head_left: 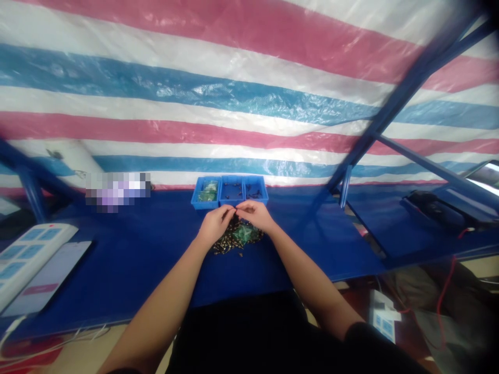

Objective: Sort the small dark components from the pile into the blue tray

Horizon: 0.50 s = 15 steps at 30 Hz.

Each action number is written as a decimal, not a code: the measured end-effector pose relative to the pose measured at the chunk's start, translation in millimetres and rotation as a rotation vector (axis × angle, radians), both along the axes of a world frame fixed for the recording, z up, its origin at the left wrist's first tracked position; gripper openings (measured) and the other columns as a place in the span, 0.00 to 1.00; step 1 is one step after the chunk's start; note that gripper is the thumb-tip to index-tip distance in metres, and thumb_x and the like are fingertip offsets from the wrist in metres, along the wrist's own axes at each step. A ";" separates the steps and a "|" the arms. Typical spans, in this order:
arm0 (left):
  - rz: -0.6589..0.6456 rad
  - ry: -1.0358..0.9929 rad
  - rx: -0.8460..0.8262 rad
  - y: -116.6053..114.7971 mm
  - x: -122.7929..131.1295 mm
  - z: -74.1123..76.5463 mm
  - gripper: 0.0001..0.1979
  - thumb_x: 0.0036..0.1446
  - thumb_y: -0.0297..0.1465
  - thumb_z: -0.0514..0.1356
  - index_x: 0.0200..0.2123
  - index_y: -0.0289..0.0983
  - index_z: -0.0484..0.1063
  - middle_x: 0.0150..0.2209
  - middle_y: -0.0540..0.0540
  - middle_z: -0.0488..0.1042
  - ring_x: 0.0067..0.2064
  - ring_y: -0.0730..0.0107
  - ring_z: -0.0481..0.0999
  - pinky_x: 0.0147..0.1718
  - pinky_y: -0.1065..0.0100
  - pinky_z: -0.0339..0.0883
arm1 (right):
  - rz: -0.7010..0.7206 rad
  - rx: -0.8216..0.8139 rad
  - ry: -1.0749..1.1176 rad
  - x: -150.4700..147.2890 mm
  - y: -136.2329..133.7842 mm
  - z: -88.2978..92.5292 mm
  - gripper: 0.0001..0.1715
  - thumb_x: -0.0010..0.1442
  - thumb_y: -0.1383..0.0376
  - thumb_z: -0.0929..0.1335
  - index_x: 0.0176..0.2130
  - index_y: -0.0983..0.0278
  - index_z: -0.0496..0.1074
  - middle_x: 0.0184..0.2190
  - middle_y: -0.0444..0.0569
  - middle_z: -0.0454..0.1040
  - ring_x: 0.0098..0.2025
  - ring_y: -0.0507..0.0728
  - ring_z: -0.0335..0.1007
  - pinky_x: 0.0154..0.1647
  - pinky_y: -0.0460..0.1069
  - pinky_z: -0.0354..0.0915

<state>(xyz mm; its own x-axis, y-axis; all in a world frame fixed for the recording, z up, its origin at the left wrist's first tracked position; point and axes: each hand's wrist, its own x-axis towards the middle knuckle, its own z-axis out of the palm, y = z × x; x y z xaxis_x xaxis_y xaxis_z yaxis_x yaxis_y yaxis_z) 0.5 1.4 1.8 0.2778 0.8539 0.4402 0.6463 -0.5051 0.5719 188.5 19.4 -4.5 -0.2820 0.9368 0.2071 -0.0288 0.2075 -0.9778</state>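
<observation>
My left hand and my right hand meet at the fingertips over a pile of small brass-and-black parts on the blue table. Both hands are closed in a pinch. Something tiny and dark seems to sit between the fingertips, too small to name. A crumpled green-tinted clear plastic bag lies on the pile, below my right hand. Just beyond the hands stand three blue bins in a row. The left bin holds a green packet; the middle bin and right bin hold a few small dark pieces.
On the left of the blue table lie a white power strip and a phone with its screen lit. A blue metal frame post slants up on the right. Striped plastic sheeting hangs behind the table.
</observation>
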 end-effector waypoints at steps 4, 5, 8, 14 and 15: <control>0.012 -0.044 0.015 0.7 0.3 -2.7 0.15 0.63 0.42 0.53 0.46 0.41 0.72 0.33 0.50 0.78 0.33 0.69 0.76 0.36 0.70 0.67 | -0.035 -0.006 0.017 0.2 0.1 2.0 0.19 0.49 0.56 0.73 0.38 0.65 0.76 0.33 0.49 0.79 0.32 0.53 0.75 0.38 0.50 0.72; 0.011 -0.051 0.019 0.9 0.4 -3.2 0.15 0.63 0.42 0.54 0.46 0.41 0.72 0.32 0.50 0.77 0.33 0.69 0.76 0.36 0.70 0.68 | -0.042 -0.006 0.021 0.3 0.0 2.6 0.19 0.49 0.56 0.73 0.38 0.65 0.76 0.33 0.49 0.79 0.31 0.53 0.75 0.38 0.50 0.72; 0.008 -0.046 0.026 0.9 0.7 -3.0 0.15 0.63 0.41 0.54 0.44 0.41 0.73 0.32 0.50 0.77 0.32 0.70 0.75 0.35 0.70 0.67 | -0.037 -0.002 0.022 0.7 -0.6 4.0 0.19 0.49 0.56 0.74 0.38 0.65 0.76 0.32 0.49 0.79 0.31 0.53 0.74 0.37 0.49 0.72; -0.016 -0.020 0.020 -1.0 0.8 2.1 0.13 0.64 0.40 0.53 0.41 0.41 0.74 0.36 0.49 0.79 0.34 0.70 0.76 0.36 0.71 0.66 | -0.012 0.000 0.044 0.5 -2.2 5.3 0.19 0.49 0.57 0.74 0.39 0.66 0.77 0.32 0.49 0.79 0.32 0.53 0.74 0.38 0.49 0.71; -0.017 -0.015 0.019 -1.1 0.8 2.2 0.13 0.64 0.40 0.53 0.40 0.41 0.74 0.36 0.50 0.79 0.34 0.70 0.76 0.36 0.71 0.66 | -0.013 -0.005 0.040 0.6 -2.1 5.3 0.20 0.49 0.57 0.74 0.39 0.66 0.77 0.32 0.49 0.79 0.32 0.53 0.74 0.39 0.49 0.71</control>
<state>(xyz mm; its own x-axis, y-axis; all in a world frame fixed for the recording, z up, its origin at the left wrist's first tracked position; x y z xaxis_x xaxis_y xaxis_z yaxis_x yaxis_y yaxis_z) 1.3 0.3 4.0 0.2852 0.8407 0.4604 0.6289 -0.5266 0.5720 189.1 17.3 0.8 -0.2612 0.9414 0.2133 -0.0652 0.2033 -0.9769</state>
